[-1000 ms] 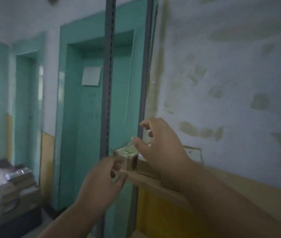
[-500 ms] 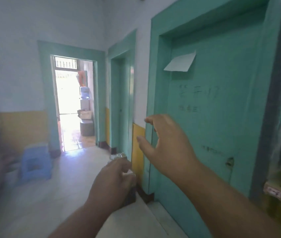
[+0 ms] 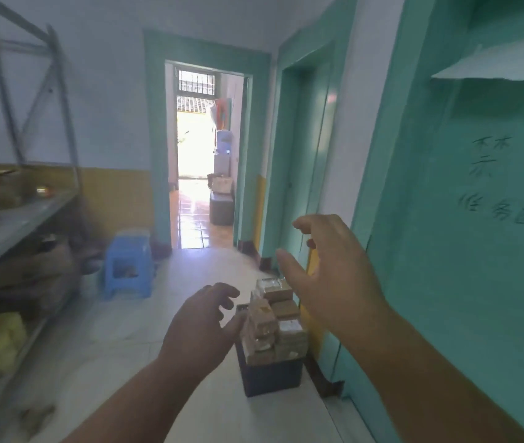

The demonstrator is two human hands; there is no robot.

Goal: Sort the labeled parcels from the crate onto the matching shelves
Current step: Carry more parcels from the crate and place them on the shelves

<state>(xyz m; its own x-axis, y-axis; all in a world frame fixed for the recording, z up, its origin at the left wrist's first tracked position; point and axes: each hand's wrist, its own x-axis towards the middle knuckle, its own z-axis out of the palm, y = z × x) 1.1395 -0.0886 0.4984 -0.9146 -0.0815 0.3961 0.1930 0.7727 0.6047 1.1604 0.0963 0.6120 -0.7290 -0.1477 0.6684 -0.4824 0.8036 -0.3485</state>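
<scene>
A dark crate stands on the floor by the teal door, piled high with several brown taped parcels. My left hand hovers just left of the pile, fingers loosely curled and empty. My right hand is raised above and right of the parcels, fingers spread, holding nothing. A grey metal shelf rack runs along the left wall with blurred brown parcels on its levels.
A blue plastic stool sits on the pale tiled floor beyond the rack. An open doorway leads to a bright room at the far end. Teal doors line the right wall, one with a paper sheet.
My view swung left from the shelf on the right wall to the corridor and crate. The small parcel that was in my left hand is gone; both hands are now empty.
</scene>
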